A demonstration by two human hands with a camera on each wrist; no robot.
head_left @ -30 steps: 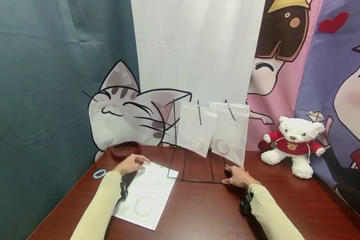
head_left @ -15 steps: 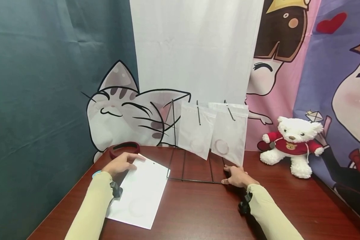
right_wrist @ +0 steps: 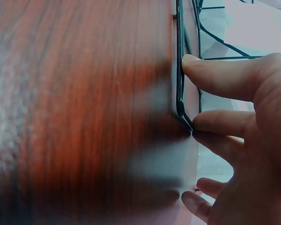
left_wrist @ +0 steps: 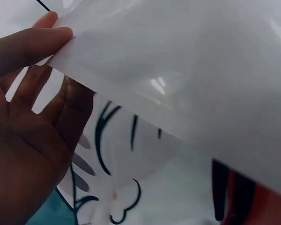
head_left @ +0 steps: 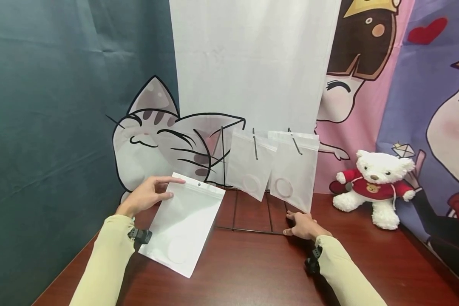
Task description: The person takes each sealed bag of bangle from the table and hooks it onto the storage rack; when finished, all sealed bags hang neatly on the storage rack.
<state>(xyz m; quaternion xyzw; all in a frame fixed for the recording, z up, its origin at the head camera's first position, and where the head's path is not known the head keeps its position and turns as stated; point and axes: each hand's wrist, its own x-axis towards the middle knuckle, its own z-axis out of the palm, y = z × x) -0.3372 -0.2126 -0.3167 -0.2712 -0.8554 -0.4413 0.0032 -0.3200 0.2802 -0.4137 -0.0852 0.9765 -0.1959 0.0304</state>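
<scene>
My left hand pinches the upper left corner of a white zip bag, raised and tilted above the table. A round hole shows near the bag's top, and a faint ring shape near its bottom. The left wrist view shows the thumb and a fingertip on the bag's edge. My right hand holds the front right corner of a black wire rack, with thumb and index finger on the wire. Two smaller zip bags, each with a ring inside, hang on the rack's hooks.
A white teddy bear in a red top sits at the table's back right. Printed curtains stand behind the brown table. The leftmost upright of the rack is bare of bags.
My left hand has lifted the large zip bag off the table, up and slightly left. The arm and bag now cover the dark red headband and the blue ring. My right hand stays on the rack.
</scene>
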